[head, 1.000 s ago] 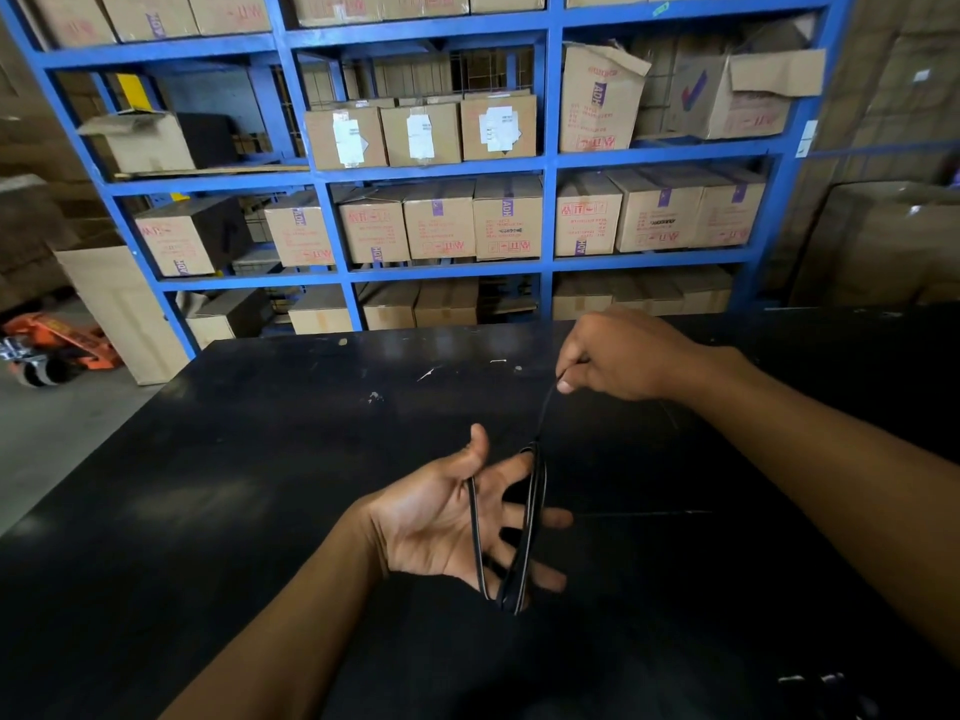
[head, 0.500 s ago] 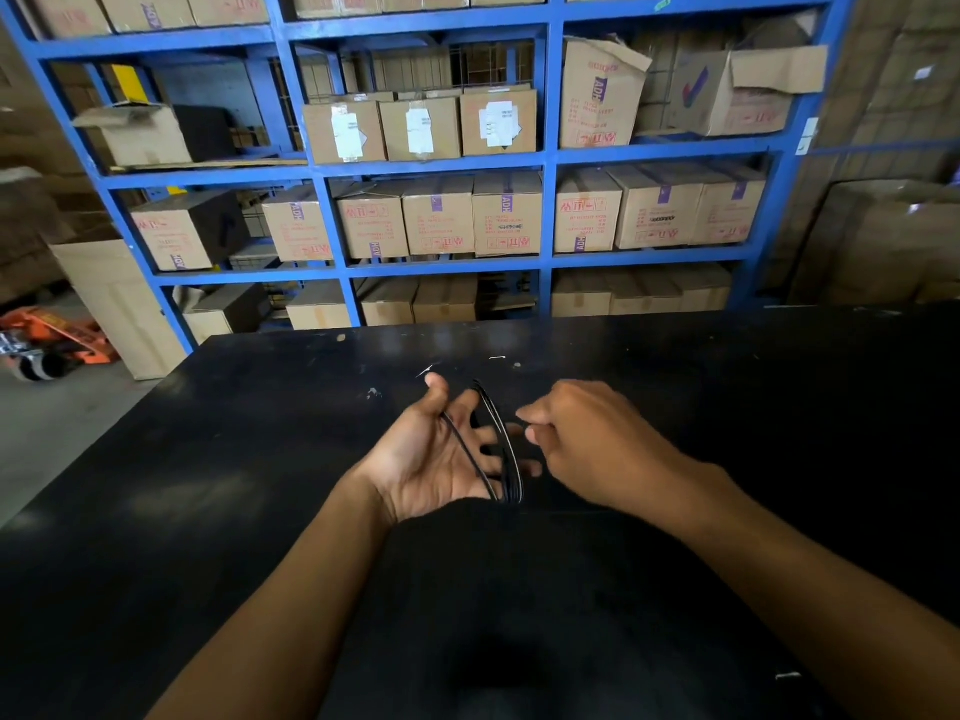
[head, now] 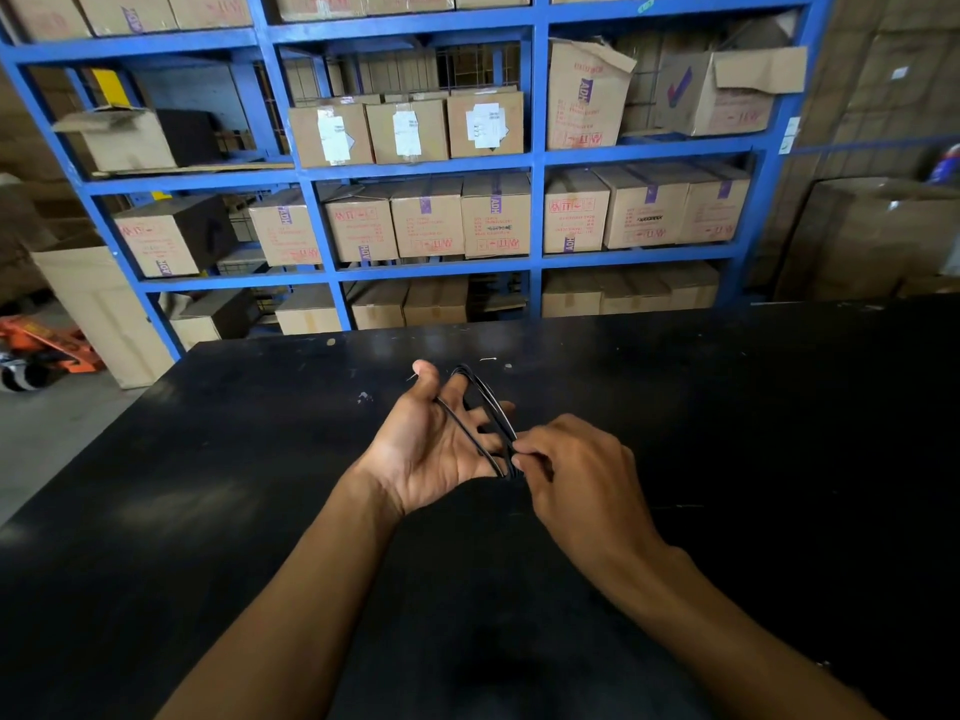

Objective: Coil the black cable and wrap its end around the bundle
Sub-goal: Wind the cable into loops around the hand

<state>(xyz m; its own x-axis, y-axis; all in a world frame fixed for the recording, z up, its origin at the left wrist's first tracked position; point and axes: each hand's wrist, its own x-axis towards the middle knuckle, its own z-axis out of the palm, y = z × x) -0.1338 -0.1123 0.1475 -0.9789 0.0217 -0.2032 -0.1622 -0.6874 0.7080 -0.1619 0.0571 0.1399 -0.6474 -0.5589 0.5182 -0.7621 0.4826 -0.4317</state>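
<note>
A thin black cable [head: 485,407] is looped in several turns around the spread fingers of my left hand [head: 431,449], palm up above the black table [head: 208,485]. The loops run from the fingertips down to the heel of the palm. My right hand [head: 576,470] is just right of it, fingertips pinched on the cable at the lower end of the loops. The cable's free end is hidden under my right fingers.
Blue metal shelving [head: 535,163] stacked with cardboard boxes [head: 493,215] stands behind the table's far edge. An orange pallet jack [head: 47,345] sits on the floor at the left. More large boxes [head: 872,241] stand at the right.
My right hand came down from holding the cable taut above and closed in on the loops at my left palm. My left hand rose and moved farther over the table.
</note>
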